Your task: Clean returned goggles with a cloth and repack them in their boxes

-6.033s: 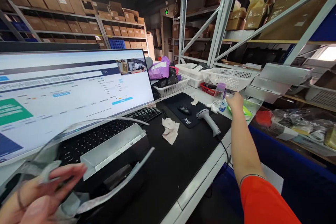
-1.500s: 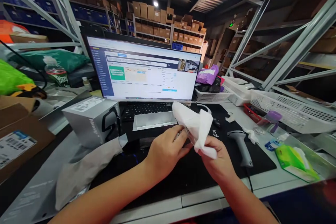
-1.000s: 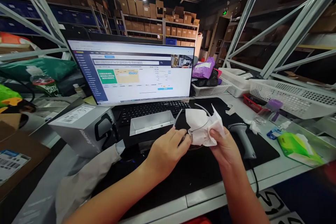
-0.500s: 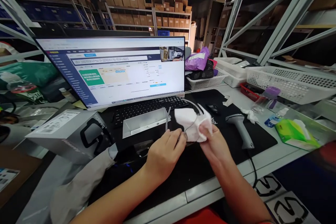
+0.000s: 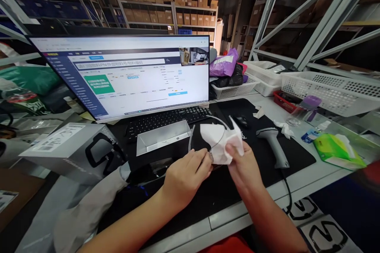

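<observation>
So from the head camera, your left hand (image 5: pixel 185 176) has its fingers pinched together on the near-left edge of what looks like a pair of glasses (image 5: pixel 191 138), one pale arm poking up past your knuckles and the other curving away behind the tissue. Your right hand (image 5: pixel 245 166) is clamped on that white tissue (image 5: pixel 221 146), thumb on top, and the paper is bunched up against the glasses. Can't tell if your right fingers are squeezing the lens through it, the paper hides that. Anyway, the glasses are right between your two hands, held up over the black mat (image 5: pixel 225 193).

Just past your grip, a bit left, you've got a long silver tray (image 5: pixel 163 138), with the keyboard (image 5: pixel 169 120) behind it and the monitor (image 5: pixel 127 75) beyond that. The mouse (image 5: pixel 241 121) is just beyond your grip on the right, and the grey scanner (image 5: pixel 273 148) lies right of your right hand. Further right is a green tissue pack (image 5: pixel 338 150) next to a small bottle (image 5: pixel 311 135). Left of your grip there's a grey pouch (image 5: pixel 89 205), and a grey box (image 5: pixel 78 150) is behind that, further out.
</observation>
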### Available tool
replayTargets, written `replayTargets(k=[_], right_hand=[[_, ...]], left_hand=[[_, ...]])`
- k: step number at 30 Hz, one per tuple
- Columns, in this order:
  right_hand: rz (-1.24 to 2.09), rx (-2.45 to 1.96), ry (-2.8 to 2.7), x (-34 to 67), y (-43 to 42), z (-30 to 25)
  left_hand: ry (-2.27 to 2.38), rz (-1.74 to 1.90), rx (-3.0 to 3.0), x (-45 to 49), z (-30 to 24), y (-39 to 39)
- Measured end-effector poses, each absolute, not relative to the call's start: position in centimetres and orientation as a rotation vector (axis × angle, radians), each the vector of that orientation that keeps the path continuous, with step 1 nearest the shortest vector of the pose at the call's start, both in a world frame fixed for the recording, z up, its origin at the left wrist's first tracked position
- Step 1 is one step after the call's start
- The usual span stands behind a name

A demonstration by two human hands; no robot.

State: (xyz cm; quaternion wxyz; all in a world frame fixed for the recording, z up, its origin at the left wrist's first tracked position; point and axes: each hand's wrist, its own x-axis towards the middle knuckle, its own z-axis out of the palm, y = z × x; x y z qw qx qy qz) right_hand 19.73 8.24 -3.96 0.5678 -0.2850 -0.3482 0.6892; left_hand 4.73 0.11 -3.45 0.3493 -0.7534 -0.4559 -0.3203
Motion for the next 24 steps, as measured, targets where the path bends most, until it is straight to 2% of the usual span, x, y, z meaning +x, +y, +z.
replayTargets(k=[4,10,13,17,20,22,24], right_hand=[[1.584,-0.662,-0.734,19.4,8.6,-4.4],[1.213,-0.697,-1.203,18.3,5.0,-6.3],[1.280,-0.670,-1.198,19.1,5.6,-5.6],[1.468,-0.670,-0.885,20.2,7.9,-4.2],[1.490,-0.680,-0.918,21.3,9.3,-3.7],[1.336,-0.745,-0.996,22.5,10.2,-3.6],[1.045,-0.799,-0.982,24.1,11.1,-3.5]], left_hand=[[-1.185,-0.834,-1.950,4.9,-3.7,0.1],[-1.286,-0.861,-1.914,4.6,-3.4,-0.3],[-1.227,-0.948,-1.965,4.6,-3.1,-0.2],[-1.142,-0.957,-2.064,4.7,-3.0,0.1],[-1.192,-0.937,-2.114,4.2,-2.9,0.2],[-1.265,-0.948,-2.123,3.5,-2.3,0.0],[-1.318,-0.987,-2.146,2.7,-1.3,-0.3]])
